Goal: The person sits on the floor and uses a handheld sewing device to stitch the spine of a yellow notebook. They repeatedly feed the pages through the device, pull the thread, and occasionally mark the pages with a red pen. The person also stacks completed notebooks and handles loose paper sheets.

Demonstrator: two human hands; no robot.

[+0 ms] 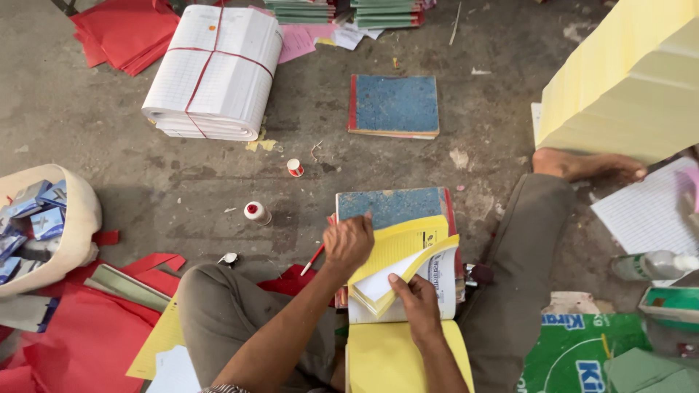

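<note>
Pad (pixel 397 266) lies between the knees, long axis running away from the person; right hand (pixel 419 306) pinches up the near-edge yellow and white leaves, left hand (pixel 348 244) presses, fingers curled, on the pad's left side.

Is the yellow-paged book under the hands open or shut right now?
Open: the right hand bends back a sheaf of the book's yellow pages while the left hand presses on it.

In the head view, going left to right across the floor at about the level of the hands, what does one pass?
Cream cloth basket of small blue boxes → white thread spool with red centre → left hand on yellow pages → right hand lifting a yellow and white paper pad → clear plastic bottle lying on its side.
</note>
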